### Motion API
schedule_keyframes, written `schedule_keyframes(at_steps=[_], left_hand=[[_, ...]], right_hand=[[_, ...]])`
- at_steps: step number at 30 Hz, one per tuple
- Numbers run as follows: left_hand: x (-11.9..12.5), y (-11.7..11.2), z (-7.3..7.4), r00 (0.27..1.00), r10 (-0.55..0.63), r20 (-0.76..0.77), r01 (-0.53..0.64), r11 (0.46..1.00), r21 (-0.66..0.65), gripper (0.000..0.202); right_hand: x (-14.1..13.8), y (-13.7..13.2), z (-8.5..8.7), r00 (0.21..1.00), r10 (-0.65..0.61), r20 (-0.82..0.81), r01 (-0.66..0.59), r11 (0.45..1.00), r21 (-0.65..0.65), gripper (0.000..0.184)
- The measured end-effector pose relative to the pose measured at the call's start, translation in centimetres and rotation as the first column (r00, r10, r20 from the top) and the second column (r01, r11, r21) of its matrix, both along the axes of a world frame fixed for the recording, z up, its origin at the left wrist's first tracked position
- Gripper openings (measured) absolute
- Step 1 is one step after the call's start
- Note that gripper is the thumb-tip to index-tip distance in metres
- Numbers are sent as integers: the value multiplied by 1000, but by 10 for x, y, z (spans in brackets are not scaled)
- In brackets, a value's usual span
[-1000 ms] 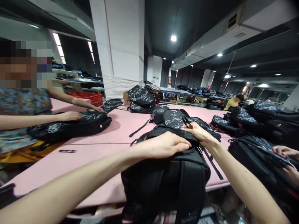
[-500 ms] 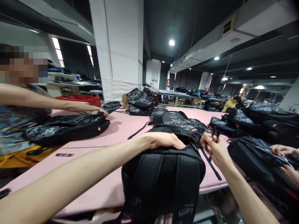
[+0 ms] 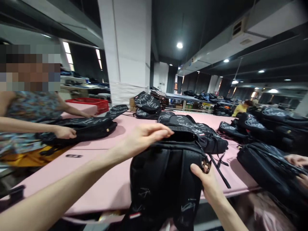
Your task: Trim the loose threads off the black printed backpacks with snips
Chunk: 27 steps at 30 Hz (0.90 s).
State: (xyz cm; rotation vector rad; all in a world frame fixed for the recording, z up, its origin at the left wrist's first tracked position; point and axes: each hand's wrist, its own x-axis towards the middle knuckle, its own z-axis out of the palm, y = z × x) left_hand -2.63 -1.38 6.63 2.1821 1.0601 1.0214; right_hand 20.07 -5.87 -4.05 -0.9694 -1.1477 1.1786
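A black backpack [image 3: 166, 173] stands upright at the near edge of the pink table [image 3: 101, 166], its back panel towards me and its top open. My left hand [image 3: 141, 136] pinches the rim of the top opening and lifts it. My right hand [image 3: 208, 181] is closed on the bag's right side, gripping a metal zipper pull [image 3: 206, 166] near the upper corner. A black strap [image 3: 218, 166] trails from the bag onto the table.
A person on the left handles a flat black backpack [image 3: 81, 126]. More black backpacks with white drawings [image 3: 192, 128] lie behind mine, and others are piled at right [image 3: 271, 128], where another person's hand [image 3: 297, 159] shows. A red crate [image 3: 90, 103] and a white pillar [image 3: 127, 51] stand behind.
My right hand has dropped from the top of the bag down its right side with the zipper pull. My left hand has gone from pressing flat on the top to lifting its rim; the top is now open.
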Motion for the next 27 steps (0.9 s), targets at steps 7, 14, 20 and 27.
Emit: schedule_keyframes(at_steps=[7,14,20,27], left_hand=[[-31,-39,-57,967,233,107,-176,906,-385,40],[2,-36,-62,846,8,533,382,689,-616,39],[-17,-23,-75,876,-327,355,476,710,-519,34],[-16,-59,-79,858,503,-103,-457,839,295,36]], right_hand=[[7,4,-2,996,-3,92,1,1000,18,26],[15,-4,0,994,-21,107,21,1000,4,31],[29,-3,-6,937,-68,343,65,998,22,30],[21,4,20,637,-215,740,131,977,170,46]])
